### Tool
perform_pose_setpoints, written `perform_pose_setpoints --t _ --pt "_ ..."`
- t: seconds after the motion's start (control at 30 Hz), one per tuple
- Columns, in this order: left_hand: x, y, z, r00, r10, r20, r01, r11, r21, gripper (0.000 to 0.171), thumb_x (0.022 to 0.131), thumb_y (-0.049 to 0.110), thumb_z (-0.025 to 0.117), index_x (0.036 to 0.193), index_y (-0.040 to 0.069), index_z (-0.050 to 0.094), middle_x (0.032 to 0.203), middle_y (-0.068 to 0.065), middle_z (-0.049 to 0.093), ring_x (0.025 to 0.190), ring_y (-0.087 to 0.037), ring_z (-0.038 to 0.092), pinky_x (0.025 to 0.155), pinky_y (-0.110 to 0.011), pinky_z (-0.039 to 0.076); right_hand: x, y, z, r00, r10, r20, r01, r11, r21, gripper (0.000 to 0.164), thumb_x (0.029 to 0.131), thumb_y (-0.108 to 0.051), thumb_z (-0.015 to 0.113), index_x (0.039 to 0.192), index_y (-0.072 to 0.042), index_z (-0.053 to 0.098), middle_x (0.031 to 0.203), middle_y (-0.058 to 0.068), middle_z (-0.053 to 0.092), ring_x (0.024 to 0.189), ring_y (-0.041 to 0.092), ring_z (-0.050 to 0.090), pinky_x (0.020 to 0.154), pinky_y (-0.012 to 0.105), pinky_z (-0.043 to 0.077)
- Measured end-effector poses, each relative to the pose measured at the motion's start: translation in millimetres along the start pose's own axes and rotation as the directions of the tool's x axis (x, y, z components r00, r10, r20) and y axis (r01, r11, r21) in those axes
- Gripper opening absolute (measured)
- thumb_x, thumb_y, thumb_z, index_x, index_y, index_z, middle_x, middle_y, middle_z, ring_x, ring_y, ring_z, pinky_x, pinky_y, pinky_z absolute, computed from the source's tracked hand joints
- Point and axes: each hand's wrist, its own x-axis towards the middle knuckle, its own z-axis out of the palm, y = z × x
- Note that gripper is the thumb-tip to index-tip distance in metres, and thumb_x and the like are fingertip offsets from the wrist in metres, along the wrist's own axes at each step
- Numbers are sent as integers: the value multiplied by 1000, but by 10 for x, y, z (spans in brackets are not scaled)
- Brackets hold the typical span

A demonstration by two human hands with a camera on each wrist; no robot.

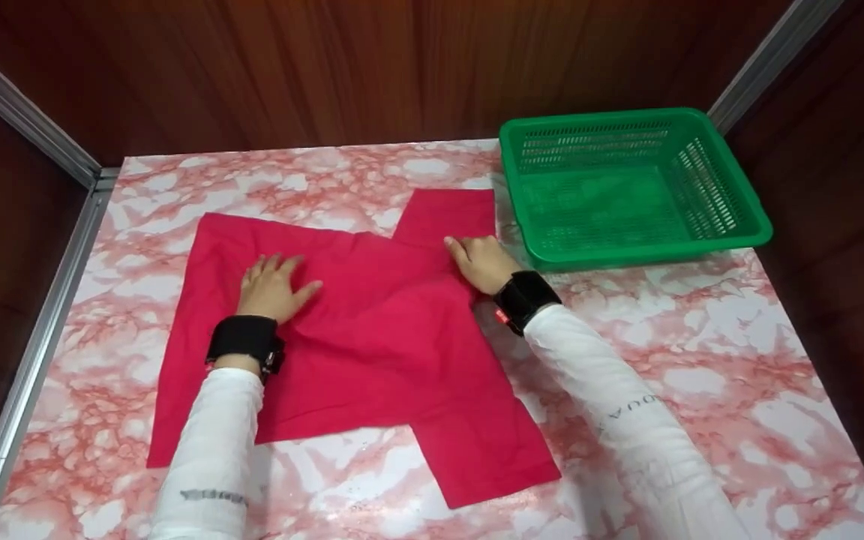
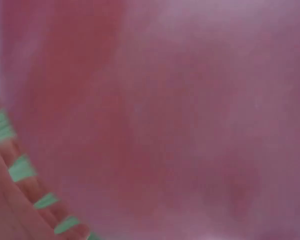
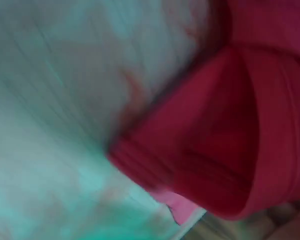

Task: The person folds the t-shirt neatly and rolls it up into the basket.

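A red T-shirt [image 1: 372, 315] lies spread on the table, its hem to the left and its two sleeves jutting out at the right. My left hand [image 1: 271, 292] rests over the body of the shirt near the hem, fingers spread. At the shirt's neck end, close to the far sleeve, my right hand [image 1: 486, 262] pinches the cloth with curled fingers. The right wrist view shows a raised fold of the T-shirt [image 3: 280, 125] with an opening in it; most of that hand is hidden there. Blurred reddish cloth fills most of the left wrist view.
A green plastic basket [image 1: 642, 251] with slotted sides stands at the back right, just beyond my right hand. The red-and-white marbled table [image 1: 702, 352] is bordered by dark wood panels [image 1: 312, 67] at the back and sides.
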Motion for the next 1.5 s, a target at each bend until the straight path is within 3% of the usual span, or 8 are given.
perform_pose_setpoints --t 0.13,0.3,0.53,0.73,1.03,1.13,1.3,1.5 --pt "50 8 114 998 -17 58 18 1000 -21 70 86 50 60 139 6 44 148 -28 27 137 -51 17 109 -63 15 -28 -87 55 991 92 94 -77 984 -159 66 102 -45 28 75 0 67 92 25 66 97 41 62 90 46 48" --pt "89 82 204 995 -53 81 54 998 -18 80 81 53 65 143 8 40 152 -27 18 139 -50 11 107 -66 17 -62 -131 172 985 139 106 -96 936 -338 68 100 -48 27 95 2 72 100 25 67 92 42 63 81 50 51" --pt "165 175 289 996 -75 44 72 996 58 86 80 61 61 145 11 37 152 -27 17 139 -50 12 105 -67 20 67 -70 204 957 249 147 -194 929 -315 63 99 -49 28 120 0 63 127 22 57 113 39 55 93 49 46" --pt "226 265 327 994 -106 23 103 989 102 97 76 69 59 148 10 31 152 -28 15 138 -52 11 104 -66 20 202 46 300 940 282 192 -215 926 -311 74 97 -52 32 146 3 27 154 21 21 142 38 19 113 45 24" --pt "359 340 341 989 -134 66 126 986 113 107 75 75 54 152 11 16 155 -28 4 140 -51 0 107 -65 14 299 321 394 947 228 226 -141 928 -345 85 95 -57 35 151 -3 -1 158 15 -7 145 33 -9 118 44 1" --pt "403 339 351 986 -143 91 133 985 113 109 74 77 52 152 13 12 155 -26 0 140 -50 -3 108 -65 12 254 382 345 967 161 195 -96 948 -303 80 96 -52 41 151 -5 7 158 16 -1 145 33 -5 118 44 4" --pt "426 353 362 983 -149 104 138 984 111 110 73 79 50 152 13 10 155 -26 -1 140 -50 -5 108 -64 11 78 401 216 1000 3 21 3 956 -295 55 93 -32 56 139 -3 45 143 23 39 140 37 26 113 51 21" --pt "363 336 324 985 -136 105 127 988 89 110 74 77 52 152 13 10 155 -27 -2 140 -50 -5 108 -64 10 -164 341 135 981 -125 -150 74 949 -308 37 87 -20 63 116 4 61 112 24 56 119 38 46 103 43 38"
